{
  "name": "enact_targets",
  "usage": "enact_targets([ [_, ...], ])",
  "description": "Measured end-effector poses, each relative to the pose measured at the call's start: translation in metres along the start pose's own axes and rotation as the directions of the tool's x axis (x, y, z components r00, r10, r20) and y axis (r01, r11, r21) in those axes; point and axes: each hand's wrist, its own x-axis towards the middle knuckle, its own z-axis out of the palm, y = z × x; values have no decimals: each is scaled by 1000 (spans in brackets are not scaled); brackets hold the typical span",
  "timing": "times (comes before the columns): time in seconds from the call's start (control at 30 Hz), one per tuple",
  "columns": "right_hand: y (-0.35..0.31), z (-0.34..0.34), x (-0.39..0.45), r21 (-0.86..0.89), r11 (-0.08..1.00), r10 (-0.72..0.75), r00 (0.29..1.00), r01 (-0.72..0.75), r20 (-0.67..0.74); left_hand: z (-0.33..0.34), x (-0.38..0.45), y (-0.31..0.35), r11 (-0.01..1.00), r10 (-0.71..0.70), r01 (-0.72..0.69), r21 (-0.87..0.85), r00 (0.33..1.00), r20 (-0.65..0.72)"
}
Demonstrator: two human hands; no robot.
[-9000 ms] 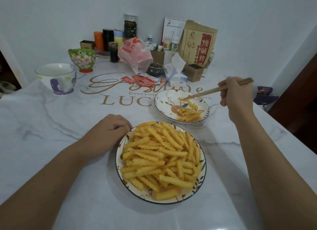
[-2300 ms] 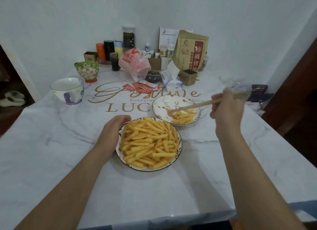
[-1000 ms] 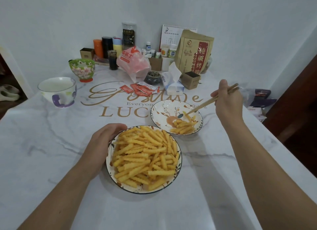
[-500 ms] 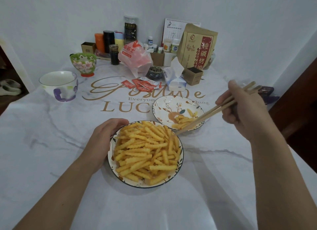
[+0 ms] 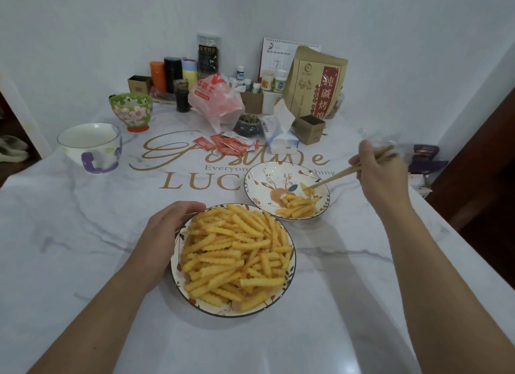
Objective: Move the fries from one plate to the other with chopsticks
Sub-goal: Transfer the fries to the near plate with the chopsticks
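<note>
A near plate (image 5: 178, 265) heaped with crinkle-cut fries (image 5: 237, 254) sits in front of me. My left hand (image 5: 167, 231) grips its left rim. Just behind it to the right stands a smaller patterned plate (image 5: 259, 178) with a small pile of fries (image 5: 296, 206). My right hand (image 5: 381, 176) holds wooden chopsticks (image 5: 342, 173). Their tips reach down over the small plate, with a fry (image 5: 305, 188) at the tips just above the pile.
A white mug (image 5: 89, 146) and a green flowered bowl (image 5: 131, 110) stand at the left. Red sauce packets (image 5: 228, 145), a tissue pack (image 5: 280, 139), a small brown box (image 5: 309, 130), a plastic bag, jars and a paper bag crowd the back. The table's right edge (image 5: 457, 234) is close.
My right hand has swung the chopsticks from the big plate's far rim back over the small plate, now with a fry at the tips. My left hand stays on the big plate's rim.
</note>
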Motion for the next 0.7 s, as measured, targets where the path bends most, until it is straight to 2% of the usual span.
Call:
enact_targets([
  [0.13,-4,15,1,-54,998,-16,999,17,36,0,-1,0,1000,-3,3,-17,1000,5],
  [0.33,-6,21,2,-37,999,0,998,-2,-69,1,-2,2,1000,11,-10,-29,1000,10],
  [0.47,-8,16,0,129,990,71,982,-48,-175,2,-2,2,999,6,-6,-40,1000,7],
  [0.57,-11,11,2,363,927,183,961,-97,-209,2,-1,1,999,3,-2,-48,1000,3],
  [0.63,-6,3,6,479,864,251,958,-158,-137,2,-1,1,999,4,-4,-45,1000,5],
  [0.7,-3,-8,8,571,794,252,968,-209,3,2,-1,1,998,10,-10,-56,1000,9],
])
